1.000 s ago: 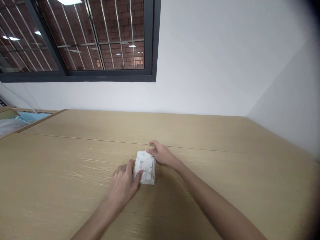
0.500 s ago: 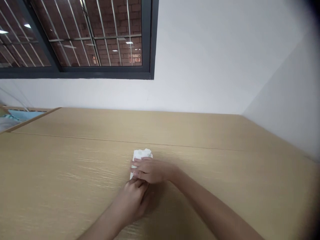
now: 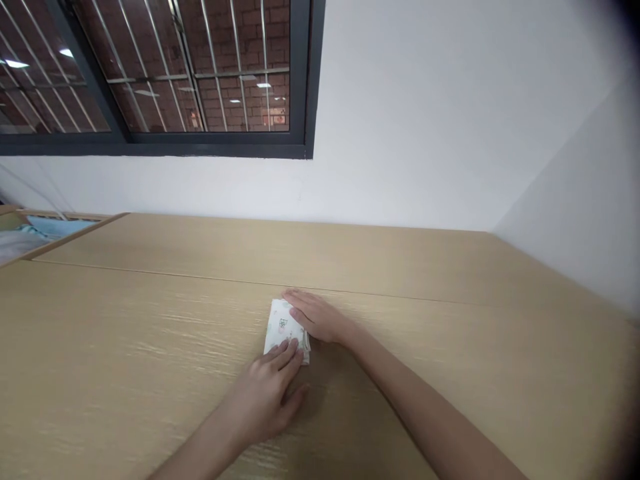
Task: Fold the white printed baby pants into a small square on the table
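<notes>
A small white folded item with a faint printed pattern (image 3: 283,325) lies flat on the wooden surface (image 3: 150,333). Layered edges show at its lower right side. My left hand (image 3: 275,380) rests its outstretched fingers on the item's lower part, with the thumb apart to the right. Across the item's upper right corner lies my right hand (image 3: 317,317), palm down, fingers extended and pointing left. Neither hand is wrapped round the item; both press or rest on it from above.
A thin seam (image 3: 225,279) runs across the wooden surface behind the hands. Beyond stands a white wall (image 3: 400,133) with a dark-framed, barred window (image 3: 210,145) at upper left. At the far left, light blue fabric (image 3: 57,227) lies past a raised wooden edge (image 3: 80,233).
My right hand has moved up from over my left fingers to the item's upper right corner. More of the item's printed face now shows. The view has shifted slightly.
</notes>
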{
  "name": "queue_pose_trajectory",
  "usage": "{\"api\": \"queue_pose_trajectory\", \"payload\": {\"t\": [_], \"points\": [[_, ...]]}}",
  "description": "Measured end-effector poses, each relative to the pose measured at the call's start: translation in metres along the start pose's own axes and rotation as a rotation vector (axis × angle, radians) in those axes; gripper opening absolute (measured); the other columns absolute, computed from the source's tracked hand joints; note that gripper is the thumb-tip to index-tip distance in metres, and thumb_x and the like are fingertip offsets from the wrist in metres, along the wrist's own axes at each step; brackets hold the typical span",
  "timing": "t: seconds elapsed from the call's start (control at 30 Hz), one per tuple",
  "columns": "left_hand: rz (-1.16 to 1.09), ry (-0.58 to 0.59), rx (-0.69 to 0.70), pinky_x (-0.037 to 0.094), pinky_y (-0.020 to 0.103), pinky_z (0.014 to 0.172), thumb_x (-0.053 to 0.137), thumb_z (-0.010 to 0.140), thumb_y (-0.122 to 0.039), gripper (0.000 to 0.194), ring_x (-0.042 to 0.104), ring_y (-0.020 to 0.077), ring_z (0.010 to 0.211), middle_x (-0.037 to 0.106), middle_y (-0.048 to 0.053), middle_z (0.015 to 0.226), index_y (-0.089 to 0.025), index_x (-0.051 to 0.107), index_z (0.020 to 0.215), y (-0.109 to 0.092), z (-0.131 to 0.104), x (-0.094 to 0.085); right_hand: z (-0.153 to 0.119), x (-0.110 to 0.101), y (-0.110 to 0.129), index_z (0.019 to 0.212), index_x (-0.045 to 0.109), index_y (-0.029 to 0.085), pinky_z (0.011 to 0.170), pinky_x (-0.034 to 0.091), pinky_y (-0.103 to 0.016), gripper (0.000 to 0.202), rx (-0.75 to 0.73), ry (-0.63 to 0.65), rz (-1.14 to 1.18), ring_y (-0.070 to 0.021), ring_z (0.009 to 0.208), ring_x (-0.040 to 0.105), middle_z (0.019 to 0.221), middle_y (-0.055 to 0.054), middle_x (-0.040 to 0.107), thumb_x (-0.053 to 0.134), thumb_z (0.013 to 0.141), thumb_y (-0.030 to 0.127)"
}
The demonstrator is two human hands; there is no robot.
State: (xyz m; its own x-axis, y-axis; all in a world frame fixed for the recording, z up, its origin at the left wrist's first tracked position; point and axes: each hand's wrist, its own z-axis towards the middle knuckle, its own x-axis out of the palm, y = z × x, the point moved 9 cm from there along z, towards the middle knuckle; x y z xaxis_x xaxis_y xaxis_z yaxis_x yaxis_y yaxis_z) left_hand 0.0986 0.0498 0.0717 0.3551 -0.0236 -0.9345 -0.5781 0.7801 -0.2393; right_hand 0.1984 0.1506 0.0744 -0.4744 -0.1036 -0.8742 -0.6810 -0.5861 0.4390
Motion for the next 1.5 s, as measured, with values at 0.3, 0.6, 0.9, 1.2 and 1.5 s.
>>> {"api": "queue_pose_trajectory", "payload": {"t": [0.3, 0.6, 0.9, 1.2, 1.5], "points": [[-0.118, -0.134, -0.447, 0.047, 0.04, 0.078, 0.041, 0.101, -0.045, 0.03, 0.062, 0.0252, 0.086, 0.066, 0.005, 0.084, -0.022, 0.056, 0.089, 0.071, -0.001, -0.034, -0.009, -0.018, -0.014, 0.141, 0.052, 0.018, 0.112, 0.04, -0.047, 0.044, 0.083, -0.321, 0.059, -0.0245, 0.131, 0.052, 0.139, -0.013, 0.06, 0.029, 0.108, 0.037], [-0.076, -0.047, -0.5, 0.04, 0.037, 0.078, 0.036, 0.103, -0.044, 0.032, 0.06, 0.0249, 0.084, 0.064, 0.007, 0.084, -0.023, 0.048, 0.081, 0.086, 0.001, -0.008, -0.013, -0.017, 0.006, 0.1, 0.065, 0.017, 0.084, 0.046, -0.038, 0.019, -0.084, -0.417, -0.207, -0.0234, 0.091, 0.056, 0.096, -0.009, 0.063, 0.05, 0.101, 0.029], [-0.135, -0.066, -0.524, 0.038, 0.032, 0.071, 0.042, 0.101, -0.037, 0.022, 0.064, 0.0227, 0.082, 0.068, 0.007, 0.088, -0.021, 0.051, 0.089, 0.086, 0.006, -0.002, -0.013, -0.013, 0.009, 0.1, 0.061, 0.017, 0.085, 0.047, -0.037, 0.015, -0.102, -0.404, -0.282, -0.0233, 0.092, 0.057, 0.098, -0.009, 0.063, 0.049, 0.103, 0.025], [-0.206, -0.088, -0.43, 0.037, 0.029, 0.067, 0.043, 0.099, -0.04, 0.023, 0.059, 0.018, 0.073, 0.065, 0.002, 0.081, -0.022, 0.05, 0.087, 0.078, 0.013, -0.042, -0.017, -0.004, 0.014, 0.111, 0.059, 0.015, 0.098, 0.043, -0.044, 0.022, 0.082, -0.279, -0.218, -0.0277, 0.109, 0.058, 0.112, -0.015, 0.066, 0.041, 0.106, 0.027], [-0.141, -0.297, -0.45, 0.049, 0.031, 0.062, 0.052, 0.094, -0.056, 0.033, 0.059, 0.0188, 0.066, 0.062, -0.002, 0.071, -0.027, 0.056, 0.078, 0.025, -0.124, -0.141, -0.016, 0.001, 0.147, 0.124, 0.05, 0.02, 0.09, 0.048, -0.035, 0.037, 0.091, -0.174, 0.449, -0.0216, 0.101, 0.063, 0.111, -0.008, 0.067, 0.031, 0.108, 0.048]]}}
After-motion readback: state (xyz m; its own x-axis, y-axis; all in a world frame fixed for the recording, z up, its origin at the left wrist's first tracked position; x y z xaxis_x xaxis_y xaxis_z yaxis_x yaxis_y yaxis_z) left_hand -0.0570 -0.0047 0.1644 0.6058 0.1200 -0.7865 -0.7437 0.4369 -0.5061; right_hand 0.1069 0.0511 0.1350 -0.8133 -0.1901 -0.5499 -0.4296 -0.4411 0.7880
